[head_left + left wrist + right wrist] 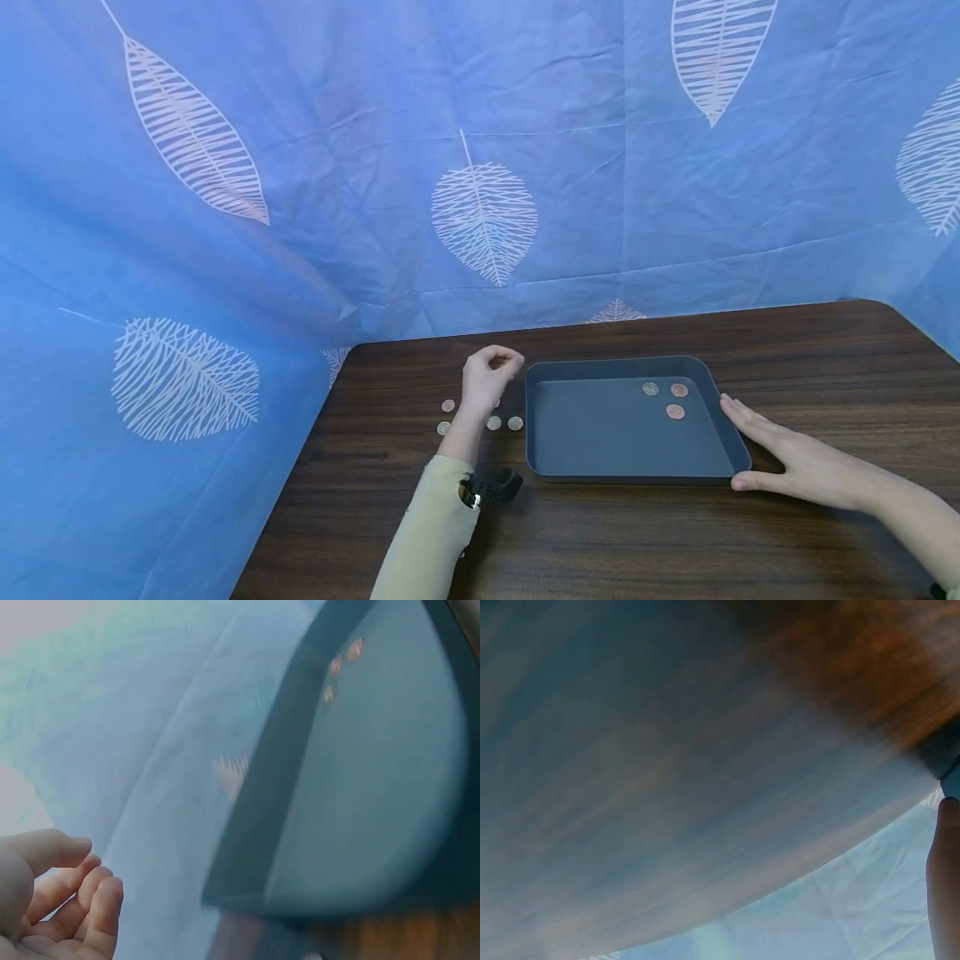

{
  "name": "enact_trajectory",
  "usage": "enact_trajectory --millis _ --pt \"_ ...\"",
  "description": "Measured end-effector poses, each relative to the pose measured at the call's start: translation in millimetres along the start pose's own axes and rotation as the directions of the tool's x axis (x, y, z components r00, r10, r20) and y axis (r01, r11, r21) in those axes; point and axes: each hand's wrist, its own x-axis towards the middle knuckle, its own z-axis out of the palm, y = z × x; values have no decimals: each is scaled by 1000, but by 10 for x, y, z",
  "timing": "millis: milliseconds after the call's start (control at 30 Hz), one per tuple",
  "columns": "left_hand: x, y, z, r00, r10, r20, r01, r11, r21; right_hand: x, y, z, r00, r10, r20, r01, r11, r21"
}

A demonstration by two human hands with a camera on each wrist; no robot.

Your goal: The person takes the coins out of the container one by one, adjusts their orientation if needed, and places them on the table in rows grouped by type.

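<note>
Beside the left wall of a dark grey tray (pixel 592 467), my left hand (pixel 483 379) is raised with thumb and index fingertips together. I cannot tell whether anything is pinched between them; no object shows there in the left wrist view, where the hand's (pixel 60 900) other fingers are curled. Just behind it on the table lie several coins, among them a silver-coloured one (pixel 515 423) and a copper-coloured one (pixel 447 406). Inside the tray are a silver-coloured coin (pixel 650 389) and two copper-coloured coins (pixel 675 412). My right hand (pixel 795 458) touches the tray's right side with extended fingers, thumb at the front corner.
A dark wooden table (pixel 600 542) carries the tray and coins. Blue cloth (pixel 570 208) with white leaf prints hangs behind the table and along its left side. A black strap (pixel 495 485) sits on my left forearm over a pale sleeve.
</note>
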Motion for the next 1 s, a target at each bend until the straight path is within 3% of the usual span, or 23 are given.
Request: enact_trajectory --millis 233,400,700,1000 --pt "79 303 444 994 68 89 -68 998 0 0 4 5 1000 -4 -4 4 1000 -2" --pt "54 391 852 985 69 155 -69 998 -6 -5 -9 5 1000 -7 -5 7 1000 -3" --pt "-42 406 1495 971 12 237 1 999 -52 11 -20 12 1000 -18 -10 18 1000 -5" --pt "-122 290 1880 968 -90 234 76 995 68 -9 -5 9 1000 -20 -14 20 1000 1"
